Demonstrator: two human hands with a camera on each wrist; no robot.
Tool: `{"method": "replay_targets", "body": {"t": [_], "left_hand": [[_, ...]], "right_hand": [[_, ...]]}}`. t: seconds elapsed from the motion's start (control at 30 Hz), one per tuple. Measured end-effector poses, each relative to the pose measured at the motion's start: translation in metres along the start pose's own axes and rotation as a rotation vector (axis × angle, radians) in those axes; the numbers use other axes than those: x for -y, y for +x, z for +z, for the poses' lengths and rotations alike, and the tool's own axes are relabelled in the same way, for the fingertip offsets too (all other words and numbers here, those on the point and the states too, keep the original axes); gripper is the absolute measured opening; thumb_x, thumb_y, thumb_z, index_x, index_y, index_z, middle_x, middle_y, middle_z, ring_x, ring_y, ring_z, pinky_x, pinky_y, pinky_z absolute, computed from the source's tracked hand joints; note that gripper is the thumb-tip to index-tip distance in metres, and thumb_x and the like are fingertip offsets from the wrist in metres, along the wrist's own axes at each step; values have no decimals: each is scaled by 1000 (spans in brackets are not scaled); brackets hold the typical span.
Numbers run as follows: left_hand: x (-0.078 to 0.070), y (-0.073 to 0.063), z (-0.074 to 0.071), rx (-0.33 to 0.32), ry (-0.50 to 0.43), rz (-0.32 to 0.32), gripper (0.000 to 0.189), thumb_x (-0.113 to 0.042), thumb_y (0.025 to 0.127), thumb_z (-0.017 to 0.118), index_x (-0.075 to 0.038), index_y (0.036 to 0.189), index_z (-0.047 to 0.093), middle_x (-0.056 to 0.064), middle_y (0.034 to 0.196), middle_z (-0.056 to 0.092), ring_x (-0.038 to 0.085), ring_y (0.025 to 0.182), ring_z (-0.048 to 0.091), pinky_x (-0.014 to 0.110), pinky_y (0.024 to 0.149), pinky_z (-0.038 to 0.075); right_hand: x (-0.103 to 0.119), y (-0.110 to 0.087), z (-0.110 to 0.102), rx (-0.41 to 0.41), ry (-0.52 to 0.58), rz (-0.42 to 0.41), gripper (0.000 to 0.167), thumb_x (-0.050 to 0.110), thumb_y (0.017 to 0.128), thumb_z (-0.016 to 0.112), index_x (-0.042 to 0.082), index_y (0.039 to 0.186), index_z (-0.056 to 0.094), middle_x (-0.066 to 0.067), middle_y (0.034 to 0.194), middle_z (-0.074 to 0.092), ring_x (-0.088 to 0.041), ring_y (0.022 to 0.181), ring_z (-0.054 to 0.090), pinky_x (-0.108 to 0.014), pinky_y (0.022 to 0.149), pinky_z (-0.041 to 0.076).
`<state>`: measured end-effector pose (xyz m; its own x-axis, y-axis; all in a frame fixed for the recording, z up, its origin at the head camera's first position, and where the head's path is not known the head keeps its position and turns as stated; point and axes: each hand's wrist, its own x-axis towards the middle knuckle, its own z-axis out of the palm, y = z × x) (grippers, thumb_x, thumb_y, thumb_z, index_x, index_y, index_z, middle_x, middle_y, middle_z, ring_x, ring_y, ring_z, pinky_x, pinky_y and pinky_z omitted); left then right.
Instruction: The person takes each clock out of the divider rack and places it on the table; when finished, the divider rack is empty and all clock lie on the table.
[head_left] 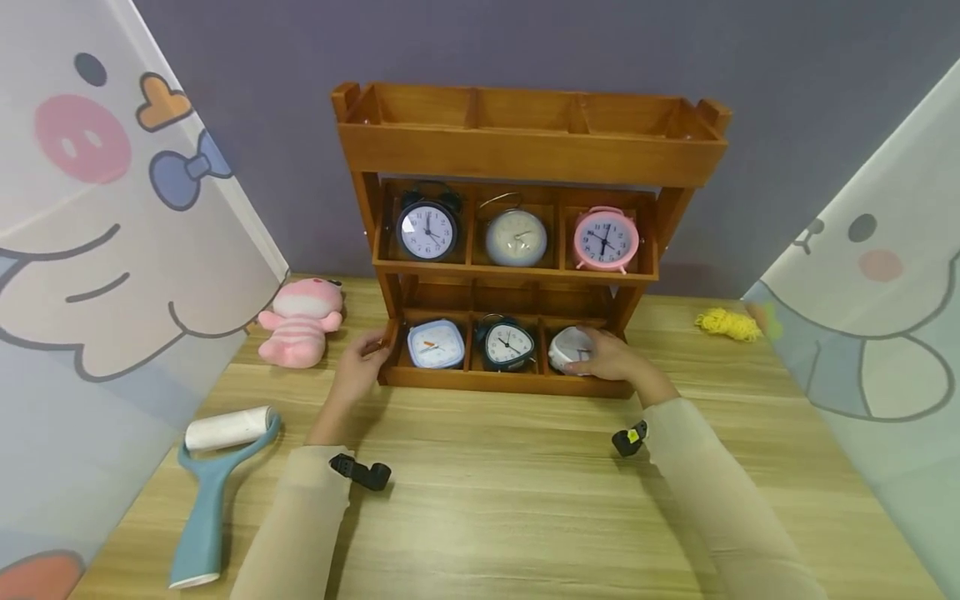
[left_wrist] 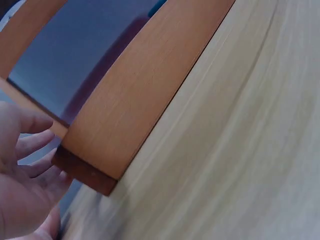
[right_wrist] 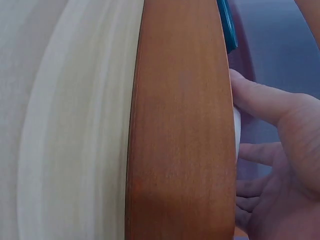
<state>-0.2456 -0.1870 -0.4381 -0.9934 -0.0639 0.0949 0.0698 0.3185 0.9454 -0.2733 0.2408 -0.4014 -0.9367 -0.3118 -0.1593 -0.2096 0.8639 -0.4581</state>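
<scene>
A wooden three-tier shelf (head_left: 502, 379) stands against the back wall. My right hand (head_left: 611, 357) grips a white alarm clock (head_left: 570, 346) in the bottom right compartment. Seen from the right wrist, that hand (right_wrist: 285, 150) reaches behind the front board (right_wrist: 182, 120), which hides most of the clock. At the shelf's lower left end, my left hand (head_left: 360, 358) rests its fingers against the side; they are loosely bent at the corner in the left wrist view. Beside the white clock sit a dark green triangular clock (head_left: 508, 344) and a pale blue square clock (head_left: 437, 344).
The middle tier holds a black clock (head_left: 427, 231), a grey-white round clock (head_left: 516, 238) and a pink clock (head_left: 606, 240). On the table, a pink plush toy (head_left: 300, 323) and a lint roller (head_left: 213, 492) lie left; yellow yarn (head_left: 727, 324) lies right.
</scene>
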Motion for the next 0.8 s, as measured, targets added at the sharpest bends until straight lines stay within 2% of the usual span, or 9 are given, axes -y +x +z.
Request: {"method": "replay_targets", "body": {"t": [0.13, 0.4, 0.6, 0.8], "left_hand": [[5, 2, -1, 51, -98, -52, 40, -5, 99, 53, 8, 137, 48, 24, 141, 46, 32, 129, 43, 43, 104, 37], [9, 3, 3, 102, -177, -80, 43, 4, 98, 47, 13, 139, 41, 25, 149, 33, 36, 134, 33, 46, 106, 34], [11, 1, 2, 88, -217, -102, 45, 3, 98, 47, 11, 142, 39, 26, 148, 34, 36, 134, 33, 46, 107, 32], [16, -2, -2, 61, -196, -117, 45, 2, 98, 49, 8, 142, 41, 25, 146, 37, 35, 134, 33, 44, 107, 33]], "right_hand": [[-4, 0, -1, -8, -15, -11, 90, 43, 86, 71, -7, 148, 29, -36, 143, 35, -53, 131, 28, -63, 104, 26], [-9, 1, 1, -72, 13, 5, 90, 46, 79, 76, -4, 144, 40, -33, 138, 42, -53, 125, 33, -63, 101, 29], [-11, 4, 7, -169, 35, -14, 87, 42, 74, 80, -4, 140, 47, -32, 138, 43, -49, 125, 34, -61, 103, 25], [-6, 6, 8, -194, 104, 11, 83, 39, 76, 80, 0, 142, 47, -31, 144, 36, -48, 130, 31, -62, 104, 27]]}}
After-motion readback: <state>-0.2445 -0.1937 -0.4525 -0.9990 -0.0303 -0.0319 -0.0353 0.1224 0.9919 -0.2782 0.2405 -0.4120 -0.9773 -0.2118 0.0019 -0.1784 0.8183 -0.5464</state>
